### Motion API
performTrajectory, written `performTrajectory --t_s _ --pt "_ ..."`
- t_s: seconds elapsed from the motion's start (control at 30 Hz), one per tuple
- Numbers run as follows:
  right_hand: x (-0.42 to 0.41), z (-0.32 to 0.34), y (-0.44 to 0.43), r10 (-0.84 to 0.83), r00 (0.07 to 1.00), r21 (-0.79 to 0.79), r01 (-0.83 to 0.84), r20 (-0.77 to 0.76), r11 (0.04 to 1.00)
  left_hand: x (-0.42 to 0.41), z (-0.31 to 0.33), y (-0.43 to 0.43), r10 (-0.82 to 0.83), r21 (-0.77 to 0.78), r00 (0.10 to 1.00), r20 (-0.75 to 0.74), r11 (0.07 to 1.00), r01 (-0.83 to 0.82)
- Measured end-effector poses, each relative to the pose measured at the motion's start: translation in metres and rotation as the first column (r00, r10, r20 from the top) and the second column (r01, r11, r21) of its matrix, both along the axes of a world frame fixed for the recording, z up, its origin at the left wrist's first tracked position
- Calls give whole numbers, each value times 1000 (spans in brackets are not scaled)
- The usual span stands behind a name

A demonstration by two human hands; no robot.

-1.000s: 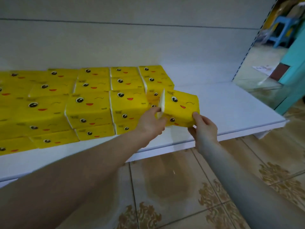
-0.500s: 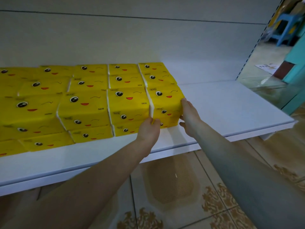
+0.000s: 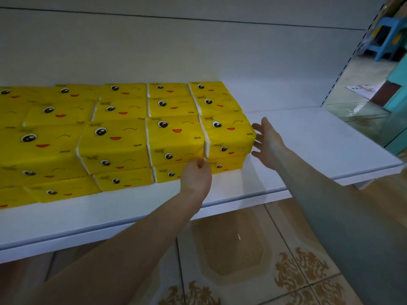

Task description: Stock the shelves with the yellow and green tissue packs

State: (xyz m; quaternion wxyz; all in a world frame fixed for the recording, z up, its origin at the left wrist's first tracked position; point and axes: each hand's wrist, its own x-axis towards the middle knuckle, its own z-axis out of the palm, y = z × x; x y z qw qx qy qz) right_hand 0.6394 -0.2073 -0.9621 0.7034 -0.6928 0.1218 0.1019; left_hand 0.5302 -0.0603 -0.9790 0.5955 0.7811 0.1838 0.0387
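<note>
Head: right hand beside rightmost pack's edge; shelf continues rightward.

Lower frame: tan floor tiles are filling the view, the centre tile showing a darker woven patch and those at lower right carrying gold scroll motifs. Upper right corner: a blue stool is standing on pale floor, well apart from a printed sheet lying flat below it. Right edge: a teal panel is rising beside the sheet; whether it is a wall or a cabinet cannot be told. A glossy pane is reflecting light just below.
</note>
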Motion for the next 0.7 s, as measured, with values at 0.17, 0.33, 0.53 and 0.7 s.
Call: performTrajectory --t_s 0.17,0.33,0.53,0.7 --pt "25 -5 10 106 993 160 -97 -52 982 4 -10 12 37 55 998 41 998 -39" --pt "33 -10 14 155 987 198 -144 -41 970 8 -15 18 3 101 996 88 995 -12" --pt "29 -9 18 15 998 204 -1 -65 979 10 -18 20 -31 111 996 87 994 21" --pt "2 -24 18 -524 848 255 525 -78 812 -4 -18 28 -53 146 998 31 988 48"
